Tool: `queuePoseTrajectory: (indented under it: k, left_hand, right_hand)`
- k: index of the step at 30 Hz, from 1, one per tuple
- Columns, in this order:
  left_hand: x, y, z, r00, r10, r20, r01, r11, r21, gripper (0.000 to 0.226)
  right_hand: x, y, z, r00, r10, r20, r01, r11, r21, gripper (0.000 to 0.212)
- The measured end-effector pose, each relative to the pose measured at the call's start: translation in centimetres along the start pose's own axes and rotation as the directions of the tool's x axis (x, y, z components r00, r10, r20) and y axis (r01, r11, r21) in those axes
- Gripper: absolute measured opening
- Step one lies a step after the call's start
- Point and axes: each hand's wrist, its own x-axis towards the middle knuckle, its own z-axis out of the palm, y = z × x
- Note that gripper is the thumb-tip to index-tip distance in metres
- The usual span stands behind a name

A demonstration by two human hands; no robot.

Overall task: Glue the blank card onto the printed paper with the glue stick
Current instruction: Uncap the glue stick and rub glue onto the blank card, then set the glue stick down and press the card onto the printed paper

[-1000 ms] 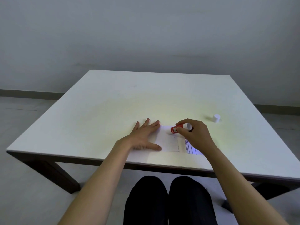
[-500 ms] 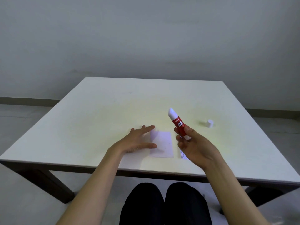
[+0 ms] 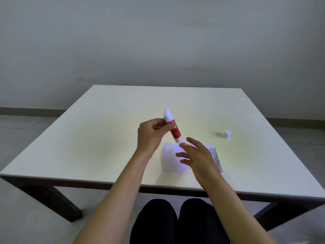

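Note:
My left hand (image 3: 152, 133) holds the red glue stick (image 3: 174, 128) up over the table, its white glue tip pointing up and away, uncapped. My right hand (image 3: 197, 156) hovers just below the stick's white base with fingers spread, holding nothing; whether a fingertip touches the base I cannot tell. Beneath my hands the blank white card (image 3: 169, 158) lies flat on the printed paper (image 3: 216, 158), whose text strip shows at the right of my right hand. The white cap (image 3: 227, 134) stands apart at the right.
Everything lies on a white square table (image 3: 105, 138) with dark legs, its near edge just above my knees. A grey wall stands behind it.
The glue stick passed from my right hand to my left, which rose off the card. My right hand let go and opened below the stick.

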Motion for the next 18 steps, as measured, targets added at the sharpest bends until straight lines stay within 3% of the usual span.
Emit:
queuePoseTrajectory:
  k: [3,5,7,10,18]
  left_hand:
    - [2.4,0.8,-1.6,0.99,0.067,-0.123,-0.037,0.974,0.225,0.012]
    - [3.9,0.6,-2.3,0.984,0.062,-0.166,-0.002,0.941,0.338,0.006]
    - [4.8,-0.2,-2.6,0.981,0.058,-0.188,0.023,0.914,0.405,0.011]
    - [5.2,-1.3,-2.4,0.979,0.039,-0.199,0.05,0.904,0.425,0.012]
    - [4.6,-3.1,-1.8,0.98,0.009,-0.198,0.075,0.908,0.412,0.024]
  right_hand:
    - [-0.2,0.8,-0.1,0.981,-0.19,-0.029,0.161,0.893,-0.421,0.041]
    - [-0.6,1.7,0.3,0.948,-0.306,0.09,0.283,0.676,-0.681,0.037]
    - [-1.0,2.9,0.8,0.907,-0.346,0.241,0.378,0.413,-0.829,0.038]
    - [-1.3,4.2,1.2,0.865,-0.321,0.385,0.431,0.082,-0.899,0.041]
    - [-1.7,5.1,1.7,0.845,-0.22,0.488,0.454,-0.188,-0.871,0.055]
